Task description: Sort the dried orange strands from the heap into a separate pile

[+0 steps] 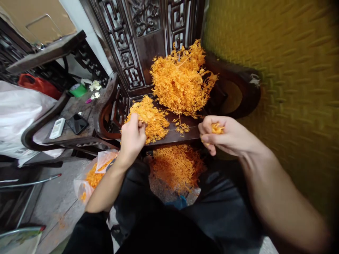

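My left hand [133, 132] is curled shut over the near edge of a smaller, finer pile of orange plant bits [155, 123] on the dark wooden chair seat; what its fingers hold is hidden. My right hand [215, 132] is closed on a small bunch of orange plant bits [217, 128], which shows between thumb and fingers, just off the seat's front right. Behind both hands, a large heap of branching orange sprigs [182, 83] rests against the chair back. One loose orange sprig [182, 127] lies on the seat between the hands.
Below the seat, between my knees, is a mass of stringy orange stems [177, 165]. A plastic bag [99, 165] with orange bits stands on the floor at left. A neighbouring chair holds a black phone [77, 123] and a white box [57, 128]. A yellow textured surface [286, 88] stands close at right.
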Tool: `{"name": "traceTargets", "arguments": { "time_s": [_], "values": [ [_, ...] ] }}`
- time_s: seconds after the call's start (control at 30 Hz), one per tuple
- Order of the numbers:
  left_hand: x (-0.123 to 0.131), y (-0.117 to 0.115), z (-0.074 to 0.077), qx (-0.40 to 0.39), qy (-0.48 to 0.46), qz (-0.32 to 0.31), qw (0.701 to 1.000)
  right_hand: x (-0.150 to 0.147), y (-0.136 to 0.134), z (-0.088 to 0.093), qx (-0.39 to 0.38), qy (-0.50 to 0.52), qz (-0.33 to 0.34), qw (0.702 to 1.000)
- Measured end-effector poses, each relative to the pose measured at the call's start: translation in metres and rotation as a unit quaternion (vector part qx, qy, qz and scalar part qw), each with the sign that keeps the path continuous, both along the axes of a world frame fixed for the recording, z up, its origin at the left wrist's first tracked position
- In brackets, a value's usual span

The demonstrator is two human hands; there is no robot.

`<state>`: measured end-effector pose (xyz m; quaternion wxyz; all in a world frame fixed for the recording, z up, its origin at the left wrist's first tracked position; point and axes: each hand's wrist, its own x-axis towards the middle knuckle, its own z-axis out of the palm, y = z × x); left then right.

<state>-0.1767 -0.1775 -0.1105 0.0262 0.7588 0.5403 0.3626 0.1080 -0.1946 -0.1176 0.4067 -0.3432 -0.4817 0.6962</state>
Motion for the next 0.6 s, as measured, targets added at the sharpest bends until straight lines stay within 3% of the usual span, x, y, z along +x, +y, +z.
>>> {"name": "traceTargets", "arguments": {
  "time_s": [0.17,0.33,0.4,0.5,0.6],
  "values": [
    [0.013,-0.013,0.002,-0.033,0.011,-0.062,0.997,-0.008,0.003,0.000,0.017,0.005,-0.035,0.999],
    [0.028,-0.025,-0.009,-0.051,0.047,-0.133,0.989,-0.029,0.003,-0.002,0.077,-0.010,-0.153,0.985],
    [0.029,-0.026,-0.014,-0.060,0.054,-0.154,0.985,-0.034,0.001,0.000,0.112,-0.064,-0.177,0.976],
    [0.029,-0.026,-0.018,-0.086,0.057,-0.179,0.978,-0.038,-0.002,0.004,0.201,-0.200,-0.216,0.934],
    [0.029,-0.025,-0.015,-0.146,0.043,-0.199,0.968,-0.033,0.000,0.004,0.247,-0.267,-0.351,0.863]
  ]
}}
